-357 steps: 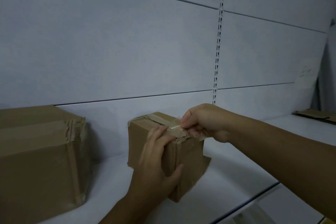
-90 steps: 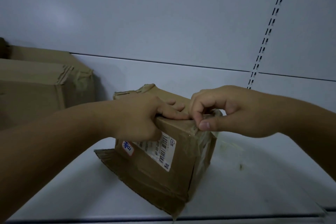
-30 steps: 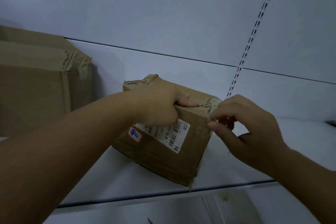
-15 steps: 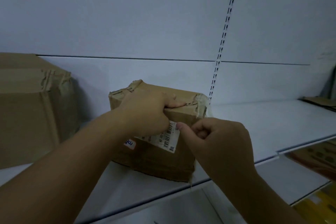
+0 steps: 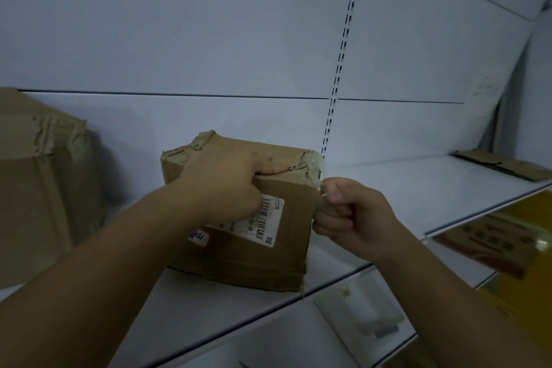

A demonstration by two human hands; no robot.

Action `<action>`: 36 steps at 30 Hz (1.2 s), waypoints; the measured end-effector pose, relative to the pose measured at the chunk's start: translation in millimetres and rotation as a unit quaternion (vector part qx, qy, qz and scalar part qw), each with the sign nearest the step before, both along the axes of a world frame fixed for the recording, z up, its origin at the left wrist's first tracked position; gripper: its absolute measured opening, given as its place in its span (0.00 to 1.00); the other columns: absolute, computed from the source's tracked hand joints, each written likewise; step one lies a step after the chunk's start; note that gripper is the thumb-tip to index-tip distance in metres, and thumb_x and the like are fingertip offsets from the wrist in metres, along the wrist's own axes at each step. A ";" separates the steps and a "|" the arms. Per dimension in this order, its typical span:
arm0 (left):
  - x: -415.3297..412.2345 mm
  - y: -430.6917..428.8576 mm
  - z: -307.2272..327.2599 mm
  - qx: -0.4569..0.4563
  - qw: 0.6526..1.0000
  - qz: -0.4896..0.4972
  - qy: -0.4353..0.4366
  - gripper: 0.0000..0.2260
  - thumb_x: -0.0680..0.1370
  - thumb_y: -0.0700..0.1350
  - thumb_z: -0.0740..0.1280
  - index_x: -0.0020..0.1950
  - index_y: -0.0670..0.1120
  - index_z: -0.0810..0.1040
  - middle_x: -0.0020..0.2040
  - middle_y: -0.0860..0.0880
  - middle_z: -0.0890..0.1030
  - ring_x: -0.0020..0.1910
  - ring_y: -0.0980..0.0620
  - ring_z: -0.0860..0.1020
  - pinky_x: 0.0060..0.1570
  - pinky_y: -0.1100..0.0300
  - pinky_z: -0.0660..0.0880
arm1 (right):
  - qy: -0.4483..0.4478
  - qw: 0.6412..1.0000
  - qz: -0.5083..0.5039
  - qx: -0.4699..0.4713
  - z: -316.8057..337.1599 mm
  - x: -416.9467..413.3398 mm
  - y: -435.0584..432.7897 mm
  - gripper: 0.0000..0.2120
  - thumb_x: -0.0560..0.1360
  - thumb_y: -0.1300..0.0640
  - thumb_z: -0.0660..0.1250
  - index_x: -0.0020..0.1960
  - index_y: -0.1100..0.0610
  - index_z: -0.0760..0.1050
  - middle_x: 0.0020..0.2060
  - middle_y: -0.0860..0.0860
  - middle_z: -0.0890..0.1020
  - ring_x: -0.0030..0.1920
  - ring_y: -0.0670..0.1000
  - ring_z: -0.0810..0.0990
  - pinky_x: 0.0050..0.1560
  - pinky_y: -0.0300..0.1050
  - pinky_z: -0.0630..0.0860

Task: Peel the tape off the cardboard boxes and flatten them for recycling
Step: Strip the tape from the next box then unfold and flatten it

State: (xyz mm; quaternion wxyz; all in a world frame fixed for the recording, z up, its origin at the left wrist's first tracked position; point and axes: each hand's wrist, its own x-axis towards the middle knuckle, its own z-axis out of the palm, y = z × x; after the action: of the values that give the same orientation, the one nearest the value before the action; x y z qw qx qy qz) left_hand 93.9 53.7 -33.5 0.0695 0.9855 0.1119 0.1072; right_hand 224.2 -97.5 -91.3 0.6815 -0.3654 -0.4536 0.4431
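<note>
A small brown cardboard box (image 5: pixel 286 251) with a white barcode label stands on a white shelf (image 5: pixel 403 188), its lower edge torn. My left hand (image 5: pixel 221 185) clamps the box's top front edge, fingers lying over the top. Clear tape (image 5: pixel 317 170) runs over the top right corner, partly lifted. My right hand (image 5: pixel 349 215) is closed at the box's right side, thumb and forefinger pinching the loose end of that tape.
A bigger taped cardboard box (image 5: pixel 35 188) stands at the left on the same shelf. Flattened cardboard (image 5: pixel 501 164) lies at the far right of the shelf. Below the shelf edge are a lower shelf and yellow-red packaging (image 5: pixel 507 248).
My right hand has moved from in front of the label to the box's right side, taking the tape end with it. The left hand has kept its hold on the box.
</note>
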 end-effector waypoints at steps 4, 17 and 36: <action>-0.2 1.2 -0.7 0.001 1.000 -0.004 -0.010 0.33 0.73 0.38 0.61 0.69 0.70 0.60 0.75 0.63 0.58 0.74 0.56 0.58 0.66 0.54 0.63 | 0.074 0.988 0.137 0.012 -2.5 12.3 15.6 0.11 0.71 0.60 0.61 0.32 0.54 0.63 0.26 0.48 0.63 0.24 0.47 0.59 0.27 0.40 0.54; -7.2 31.0 7.1 -0.005 0.993 -0.099 0.069 0.44 0.77 0.31 0.60 0.48 0.88 0.54 0.69 0.71 0.56 0.74 0.64 0.51 0.75 0.46 0.44 | -0.181 0.979 -0.093 -0.004 41.3 29.0 -12.4 0.09 0.58 0.58 0.67 0.22 0.54 0.68 0.19 0.48 0.62 0.19 0.44 0.58 0.23 0.32 0.55; -25.4 -40.7 -3.6 0.027 0.997 0.040 -0.066 0.34 0.66 0.68 0.54 0.72 0.62 0.64 0.71 0.66 0.65 0.66 0.72 0.60 0.73 0.52 0.56 | -0.374 0.924 0.053 -0.057 44.2 69.4 -12.0 0.10 0.67 0.49 0.69 0.28 0.51 0.77 0.21 0.49 0.71 0.22 0.47 0.69 0.28 0.37 0.68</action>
State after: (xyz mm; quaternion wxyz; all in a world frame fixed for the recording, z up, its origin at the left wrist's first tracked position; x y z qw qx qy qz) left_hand 68.5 12.9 -37.1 0.0453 0.9725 0.1438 0.1773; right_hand 293.6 -109.5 -47.0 0.4162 -0.5184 -0.6677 0.3349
